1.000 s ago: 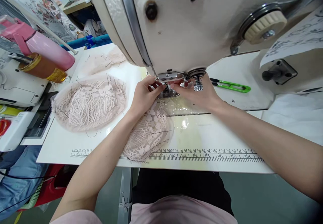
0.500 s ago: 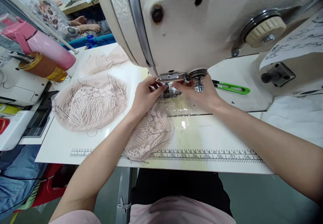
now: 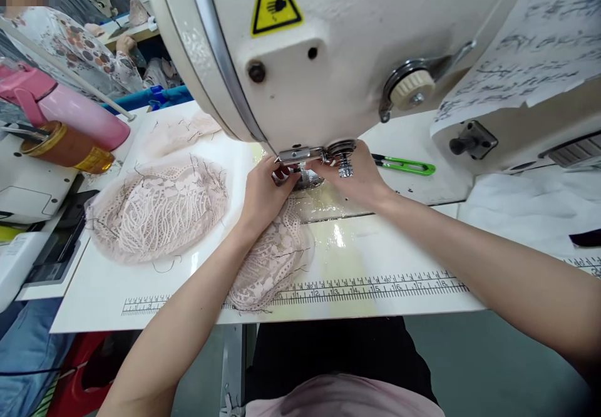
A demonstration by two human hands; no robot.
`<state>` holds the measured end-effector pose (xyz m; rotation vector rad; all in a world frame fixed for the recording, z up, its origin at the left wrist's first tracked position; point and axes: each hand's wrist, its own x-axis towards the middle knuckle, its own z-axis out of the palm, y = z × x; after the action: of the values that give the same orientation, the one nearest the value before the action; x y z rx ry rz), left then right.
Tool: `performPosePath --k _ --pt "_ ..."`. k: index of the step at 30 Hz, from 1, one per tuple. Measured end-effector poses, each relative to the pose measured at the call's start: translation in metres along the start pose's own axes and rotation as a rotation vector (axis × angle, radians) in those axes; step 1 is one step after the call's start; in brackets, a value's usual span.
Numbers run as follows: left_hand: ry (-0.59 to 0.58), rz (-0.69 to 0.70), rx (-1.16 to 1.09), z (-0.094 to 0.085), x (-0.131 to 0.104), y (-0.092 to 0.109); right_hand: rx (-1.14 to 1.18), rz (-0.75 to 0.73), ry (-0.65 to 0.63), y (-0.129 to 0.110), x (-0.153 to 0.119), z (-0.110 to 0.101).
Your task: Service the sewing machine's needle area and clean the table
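Before the sewing machine, the lace piece slants lengthwise toward it, nearer the left hand than the right hand; whether either grips anything is hidden.

Before you, a white tabletop spans the middle of the frame, a black printed ruler scale running along its near edge. You have a small bright light reflection on its surface, just below the centre of the frame. A grey metal leg stands beneath the front edge, at bottom centre. Your floor is smooth, dull grey-green, and shows at lower right. At lower left, note blue cloth beside a red container. At upper left, you face grey curtain-like folds behind another workstation, its tabletop edged in tan.
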<state>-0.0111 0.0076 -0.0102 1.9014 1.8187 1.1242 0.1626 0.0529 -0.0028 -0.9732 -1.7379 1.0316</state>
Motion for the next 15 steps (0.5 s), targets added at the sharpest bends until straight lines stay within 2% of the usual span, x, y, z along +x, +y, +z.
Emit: performPosePath --k 7,15 --pt "0.014 0.022 0.023 0.001 -0.001 0.000 0.002 -0.031 -0.028 0.006 0.000 0.003" --pt "0.021 0.003 0.009 0.001 -0.001 -0.002 -0.077 -0.053 0.035 0.016 0.002 0.009"
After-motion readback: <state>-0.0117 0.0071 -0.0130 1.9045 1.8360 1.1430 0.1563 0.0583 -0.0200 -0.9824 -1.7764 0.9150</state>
